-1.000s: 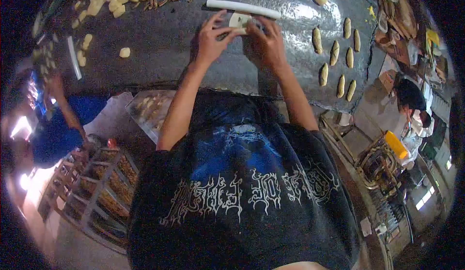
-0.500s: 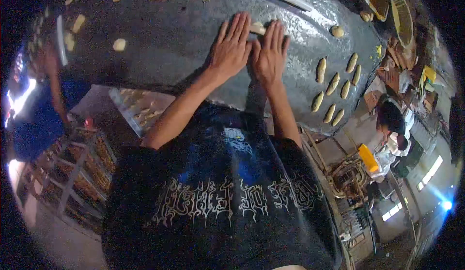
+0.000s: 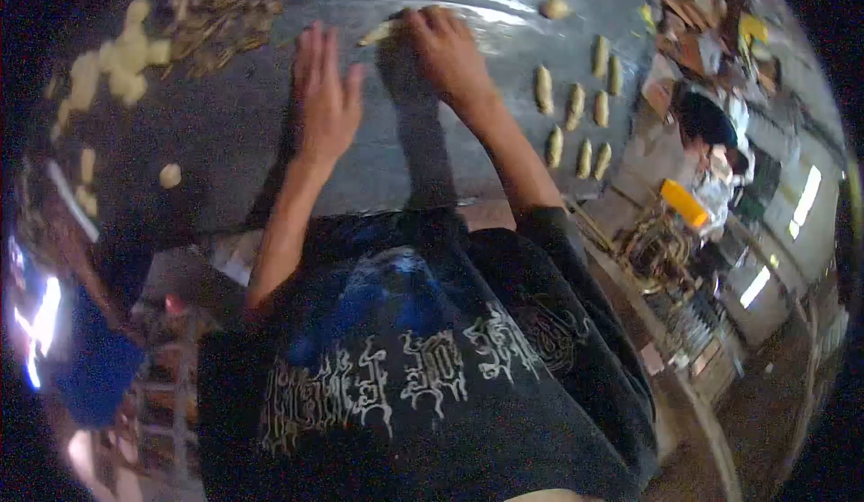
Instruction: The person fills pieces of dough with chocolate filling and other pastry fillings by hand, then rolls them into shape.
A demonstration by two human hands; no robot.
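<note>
A short dough roll (image 3: 380,33) lies on the dark worktop (image 3: 225,97), its right end beside or under the fingers of my right hand (image 3: 447,55). Those fingers are bent and closed around that end. My left hand (image 3: 326,106) is off the roll, to its left, palm down with fingers stretched out and thumb apart; it is slightly blurred. Several shaped dough pieces (image 3: 575,106) lie in loose rows on the right of the worktop. Above them sits a small dough ball (image 3: 555,7).
A heap of thin brown strips (image 3: 229,21) and pale dough lumps (image 3: 126,57) cover the upper left. One dough ball (image 3: 170,175) lies below them. At left, a person in blue (image 3: 94,349) stands near a pale rod (image 3: 72,201). Another person (image 3: 711,133) is at far right.
My hands, flat together over the dough roll before, have come apart. My left hand has moved off it; my right fingers have curled at its right end. The view has shifted.
</note>
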